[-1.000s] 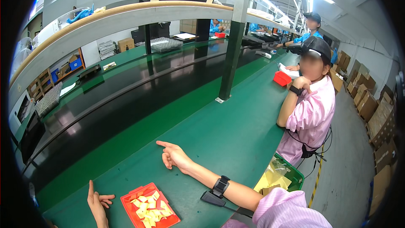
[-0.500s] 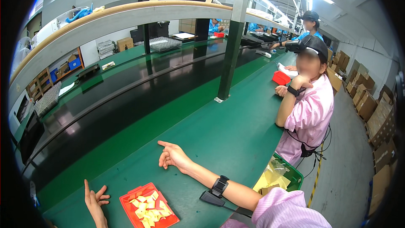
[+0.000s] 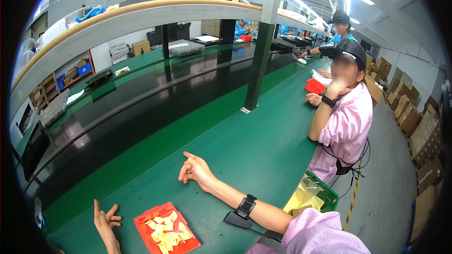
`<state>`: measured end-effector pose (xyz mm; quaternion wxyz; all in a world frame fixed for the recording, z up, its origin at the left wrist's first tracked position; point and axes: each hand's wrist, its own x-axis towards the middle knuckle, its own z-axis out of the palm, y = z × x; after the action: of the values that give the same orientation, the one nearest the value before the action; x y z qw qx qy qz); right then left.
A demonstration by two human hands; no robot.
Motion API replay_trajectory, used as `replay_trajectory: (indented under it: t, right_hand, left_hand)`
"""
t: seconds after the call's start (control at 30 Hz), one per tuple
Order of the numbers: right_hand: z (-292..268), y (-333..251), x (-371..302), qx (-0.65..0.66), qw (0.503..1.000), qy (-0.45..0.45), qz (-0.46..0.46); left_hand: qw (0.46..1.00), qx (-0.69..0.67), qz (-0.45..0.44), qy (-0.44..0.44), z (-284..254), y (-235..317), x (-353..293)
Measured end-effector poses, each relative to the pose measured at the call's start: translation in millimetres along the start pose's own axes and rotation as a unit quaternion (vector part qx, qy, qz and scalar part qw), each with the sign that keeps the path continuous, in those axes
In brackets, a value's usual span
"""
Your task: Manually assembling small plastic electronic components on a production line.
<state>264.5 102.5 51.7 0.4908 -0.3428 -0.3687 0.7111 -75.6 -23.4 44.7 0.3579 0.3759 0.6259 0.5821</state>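
Note:
My right hand (image 3: 197, 171) rests on the green table (image 3: 245, 146), index finger pointing away and the others loosely bent, holding nothing. At the lower left, my left hand (image 3: 106, 222) is raised at the table with fingers spread, also holding nothing. Between my two forearms sits a red plastic tray (image 3: 140, 228) with many small pale yellow folded pieces (image 3: 168, 230) in it; neither hand touches it. A black band with a small box (image 3: 245, 207) is strapped round my right wrist.
A dark conveyor belt (image 3: 141, 103) runs beyond the table, under a raised shelf on a metal post (image 3: 260, 61). At the right, a person in pink (image 3: 346, 117) leans on the table by a red bin (image 3: 314, 86). A green crate (image 3: 325, 190) stands near my right elbow.
My right hand has shifted slightly, its index finger now angled further right. Farther back, a person in blue has moved a hand over a small white item on the table.

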Motion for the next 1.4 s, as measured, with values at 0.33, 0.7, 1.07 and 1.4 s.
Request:
replay_trajectory:
  t: [0.33,0.7,1.07,1.4]
  right_hand:
    - [-6,1,2,0.068,0.997,-0.008,-0.032]
    - [-7,2,9,0.034,0.997,0.070,-0.004]
    - [4,-1,-3,-0.031,0.998,0.051,-0.036]
    - [-1,-3,0,-0.030,0.999,0.037,-0.023]
  left_hand:
    - [0.999,-0.013,0.031,0.035,0,2,1]
    - [0.999,-0.024,0.027,-0.003,3,22,-5]
    - [0.999,-0.025,-0.003,-0.029,-10,15,-2]
    - [0.999,-0.032,-0.018,-0.040,-6,16,-2]
